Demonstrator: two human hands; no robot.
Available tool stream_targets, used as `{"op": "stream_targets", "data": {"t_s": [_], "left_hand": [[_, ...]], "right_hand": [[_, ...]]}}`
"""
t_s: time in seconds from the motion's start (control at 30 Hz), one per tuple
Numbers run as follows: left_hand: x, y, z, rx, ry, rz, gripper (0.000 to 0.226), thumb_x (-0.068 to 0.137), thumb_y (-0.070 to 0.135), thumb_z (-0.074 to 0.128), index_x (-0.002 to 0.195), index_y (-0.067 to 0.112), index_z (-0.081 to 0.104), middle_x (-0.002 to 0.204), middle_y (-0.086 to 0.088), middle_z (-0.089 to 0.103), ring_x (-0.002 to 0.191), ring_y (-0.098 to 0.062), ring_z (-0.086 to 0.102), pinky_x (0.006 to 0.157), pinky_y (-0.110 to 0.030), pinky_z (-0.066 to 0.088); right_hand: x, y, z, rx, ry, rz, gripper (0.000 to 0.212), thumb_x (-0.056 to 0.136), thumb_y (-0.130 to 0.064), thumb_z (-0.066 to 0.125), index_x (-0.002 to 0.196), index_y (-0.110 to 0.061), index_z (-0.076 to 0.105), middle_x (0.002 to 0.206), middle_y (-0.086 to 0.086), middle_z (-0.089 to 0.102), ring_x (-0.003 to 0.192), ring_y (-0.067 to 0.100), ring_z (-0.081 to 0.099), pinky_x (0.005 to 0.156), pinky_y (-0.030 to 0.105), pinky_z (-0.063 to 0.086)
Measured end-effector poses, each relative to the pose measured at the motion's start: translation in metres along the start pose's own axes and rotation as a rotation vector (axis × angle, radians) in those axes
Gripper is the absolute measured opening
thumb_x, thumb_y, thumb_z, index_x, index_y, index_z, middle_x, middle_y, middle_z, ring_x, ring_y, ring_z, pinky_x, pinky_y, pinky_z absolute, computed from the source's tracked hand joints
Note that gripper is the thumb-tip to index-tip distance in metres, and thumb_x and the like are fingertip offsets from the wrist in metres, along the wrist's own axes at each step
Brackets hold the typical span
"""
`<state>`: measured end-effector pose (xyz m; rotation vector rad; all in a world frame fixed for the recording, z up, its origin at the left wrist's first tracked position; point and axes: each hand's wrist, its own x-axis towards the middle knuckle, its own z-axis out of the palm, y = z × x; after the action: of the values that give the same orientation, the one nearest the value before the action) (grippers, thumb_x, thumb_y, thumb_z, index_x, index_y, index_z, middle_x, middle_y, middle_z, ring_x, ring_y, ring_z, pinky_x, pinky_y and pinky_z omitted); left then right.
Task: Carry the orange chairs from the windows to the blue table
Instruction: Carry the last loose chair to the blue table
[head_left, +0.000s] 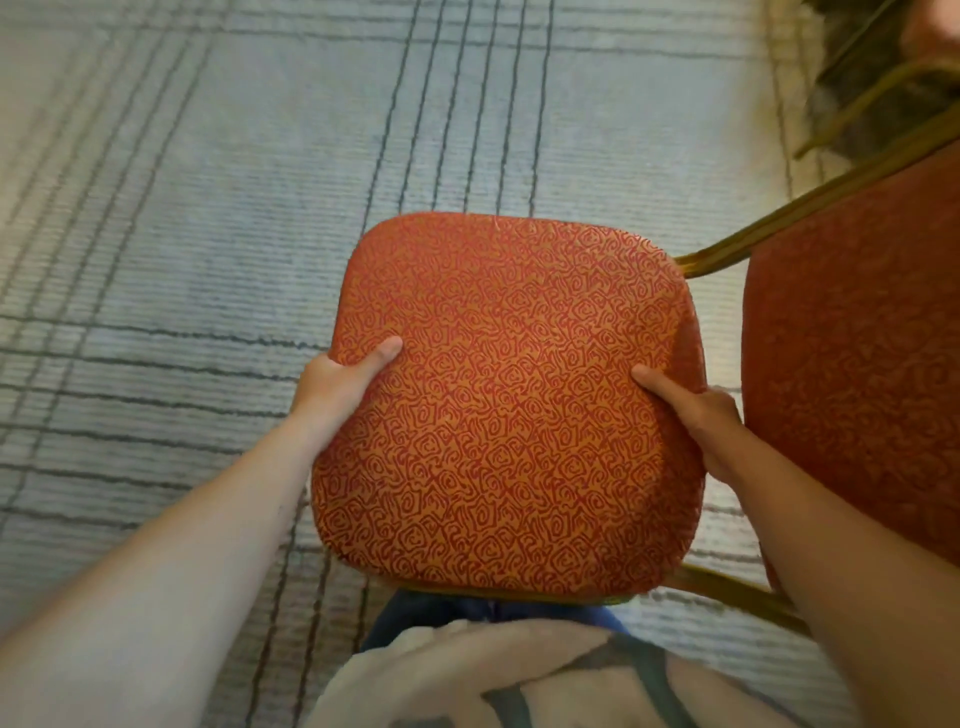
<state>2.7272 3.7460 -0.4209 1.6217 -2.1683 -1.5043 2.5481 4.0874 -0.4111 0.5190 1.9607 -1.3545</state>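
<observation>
Head view looks straight down on the padded seat of an orange chair (511, 405), its fabric covered in a dark red swirl pattern, held close in front of the person's body. Both hands grasp it at the sides: the left hand (337, 389) clasps the left edge with its thumb (382, 356) laid flat on top of the cushion and its fingers hidden beneath, and the right hand (701, 421) clasps the right edge in the same way, thumb (654, 382) on top, fingers curled under and out of sight. The chair's legs are hidden below the seat, so whether they touch the floor cannot be told. Just beside the right hand stands a second orange panel (857, 364) of the same upholstery, in shadow and partly cut off by the picture's edge; gold metal bars (831, 192) run along its upper and lower borders and meet the seat's right-hand corners. It may be this chair's own backrest or part of another chair (the view does not settle it). More gold bars show blurred in the top right corner. Beneath everything lies a pale grey carpet (182, 234) crossed by bands of thin dark lines. At the bottom edge the person's light shirt (467, 675) shows, with a strip of blue trousers (415, 613) above it, right under the seat's near edge.
</observation>
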Motion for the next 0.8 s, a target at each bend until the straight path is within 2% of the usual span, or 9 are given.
{"op": "stream_targets", "data": {"t_s": [0.07,0.2,0.3,0.4,0.47,0.53,0.6,0.67,0.8], "left_hand": [[-0.010,0.017,-0.009,-0.002,0.014,0.022,0.074,0.049,0.080,0.070,0.089,0.019,0.072,0.080,0.004,0.069,0.072,-0.011,0.064,0.072,-0.027,0.048],[-0.026,0.043,-0.019,-0.003,0.026,0.038,0.088,0.035,0.089,0.062,0.086,0.018,0.070,0.081,0.001,0.070,0.077,-0.019,0.065,0.072,-0.030,0.050],[-0.038,0.050,-0.023,-0.003,0.015,0.039,0.100,0.035,0.089,0.063,0.099,0.013,0.072,0.092,-0.006,0.072,0.086,-0.023,0.068,0.084,-0.037,0.054],[-0.039,0.047,-0.019,0.014,-0.025,0.025,0.096,0.037,0.087,0.065,0.098,0.013,0.072,0.094,-0.006,0.073,0.086,-0.022,0.068,0.083,-0.035,0.054],[-0.041,0.049,-0.016,0.022,-0.036,0.023,0.088,0.039,0.086,0.065,0.092,0.016,0.072,0.094,-0.006,0.073,0.085,-0.021,0.067,0.083,-0.034,0.053],[-0.039,0.057,-0.014,0.020,-0.039,0.022,0.093,0.036,0.087,0.064,0.095,0.015,0.073,0.094,-0.007,0.073,0.086,-0.022,0.068,0.085,-0.036,0.054],[-0.037,0.065,-0.011,0.022,-0.036,0.019,0.100,0.034,0.088,0.062,0.100,0.013,0.073,0.094,-0.008,0.072,0.087,-0.023,0.068,0.086,-0.037,0.054],[-0.035,0.069,-0.008,0.021,-0.029,0.015,0.095,0.036,0.087,0.065,0.097,0.015,0.073,0.093,-0.007,0.073,0.085,-0.022,0.067,0.084,-0.035,0.054],[-0.026,0.077,-0.001,0.001,-0.037,0.015,0.094,0.033,0.088,0.065,0.095,0.017,0.073,0.091,-0.004,0.073,0.083,-0.021,0.068,0.086,-0.036,0.054]], "right_hand": [[-0.011,-0.016,-0.007,-0.010,-0.002,-0.028,0.071,0.058,-0.049,0.088,0.117,-0.014,0.068,0.088,-0.002,0.073,0.080,0.015,0.069,0.067,0.026,0.052],[-0.025,-0.035,-0.019,-0.025,-0.010,-0.048,0.083,0.057,-0.053,0.087,0.124,-0.010,0.064,0.108,0.008,0.071,0.094,0.025,0.068,0.091,0.040,0.054],[-0.036,-0.038,-0.027,-0.027,-0.027,-0.047,0.082,0.057,-0.052,0.088,0.123,-0.008,0.065,0.107,0.010,0.072,0.093,0.026,0.069,0.087,0.039,0.055],[-0.036,-0.028,-0.029,-0.026,-0.052,0.004,0.076,0.056,-0.050,0.088,0.117,-0.008,0.068,0.097,0.009,0.075,0.087,0.027,0.071,0.076,0.035,0.056],[-0.035,-0.025,-0.032,-0.022,-0.067,0.004,0.077,0.055,-0.051,0.088,0.117,-0.008,0.068,0.097,0.009,0.074,0.087,0.027,0.070,0.075,0.034,0.055],[-0.031,-0.030,-0.034,-0.014,-0.080,0.019,0.078,0.053,-0.053,0.087,0.116,-0.010,0.066,0.098,0.007,0.073,0.088,0.026,0.068,0.072,0.033,0.052],[-0.027,-0.034,-0.036,-0.006,-0.101,0.026,0.081,0.049,-0.055,0.087,0.114,-0.012,0.066,0.097,0.006,0.072,0.089,0.026,0.068,0.075,0.034,0.051],[-0.021,-0.036,-0.038,-0.008,-0.118,0.018,0.082,0.047,-0.056,0.086,0.113,-0.013,0.066,0.097,0.006,0.073,0.090,0.026,0.068,0.078,0.034,0.051],[-0.007,-0.045,-0.039,-0.013,-0.139,0.007,0.085,0.054,-0.054,0.086,0.123,-0.011,0.063,0.108,0.009,0.072,0.098,0.029,0.067,0.092,0.042,0.052]]}}
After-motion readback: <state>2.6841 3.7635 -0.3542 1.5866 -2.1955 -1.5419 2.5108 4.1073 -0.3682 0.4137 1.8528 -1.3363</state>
